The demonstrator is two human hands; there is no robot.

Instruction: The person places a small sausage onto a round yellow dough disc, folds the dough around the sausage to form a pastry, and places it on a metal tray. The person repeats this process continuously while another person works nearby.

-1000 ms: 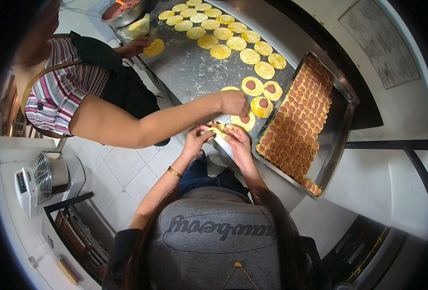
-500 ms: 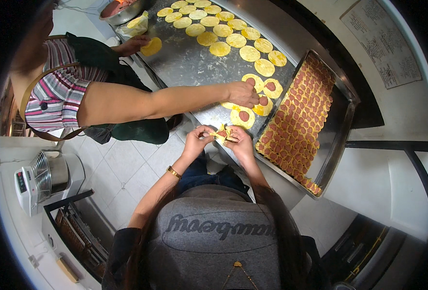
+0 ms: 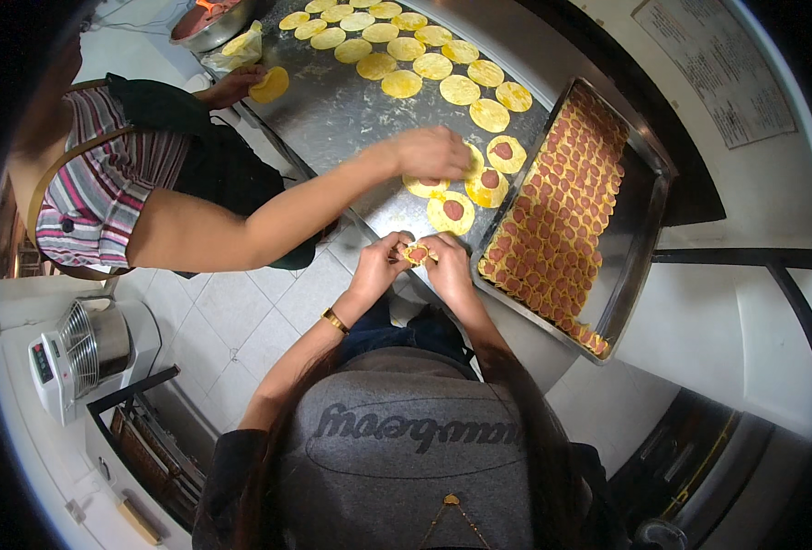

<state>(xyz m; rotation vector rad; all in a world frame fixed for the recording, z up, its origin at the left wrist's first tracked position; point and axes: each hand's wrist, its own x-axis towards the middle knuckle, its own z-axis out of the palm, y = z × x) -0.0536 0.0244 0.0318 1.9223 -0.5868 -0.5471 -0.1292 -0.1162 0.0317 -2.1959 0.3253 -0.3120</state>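
Note:
Both my hands pinch one small yellow dough round (image 3: 418,253) with reddish filling, folded between the fingertips, at the near edge of the floured steel table (image 3: 332,110). My left hand (image 3: 378,264) grips its left side and my right hand (image 3: 447,261) its right side. Just beyond lie filled dough rounds (image 3: 452,213) with a red dollop each. A co-worker's hand (image 3: 433,151) reaches over one of them from the left.
A metal tray (image 3: 640,229) packed with several rows of folded pastries sits to the right. Plain yellow dough discs (image 3: 406,55) cover the far table. The co-worker's other hand (image 3: 232,87) holds a disc near a metal bowl (image 3: 209,18). A mixer (image 3: 80,353) stands lower left.
The co-worker's reaching hand has moved farther along the table over the filled rounds. My hands stay together, still folding the same piece.

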